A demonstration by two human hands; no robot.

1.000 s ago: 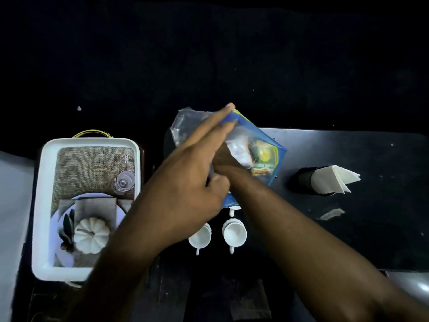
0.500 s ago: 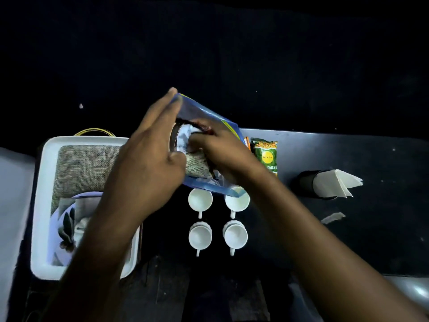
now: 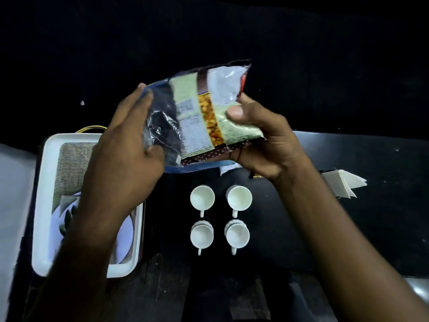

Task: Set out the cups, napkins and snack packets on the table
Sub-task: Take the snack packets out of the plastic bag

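Fingers [image 3: 243, 99] of the right hand [image 3: 262, 140] pinch the snack packet [image 3: 199, 108], half inside the plastic bag [image 3: 162, 131] held by the left hand [image 3: 125, 154]; a snag could drop it onto the cups [image 3: 202, 197] below them.

four white cups [image 3: 202, 197]; pale green packet [image 3: 204, 115] with brown dotted edge, perhaps; white tray [image 3: 41, 205].

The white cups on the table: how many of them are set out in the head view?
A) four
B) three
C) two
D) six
A: four white cups stand on the dark table in two rows of two, all with their handles pointing toward the camera.
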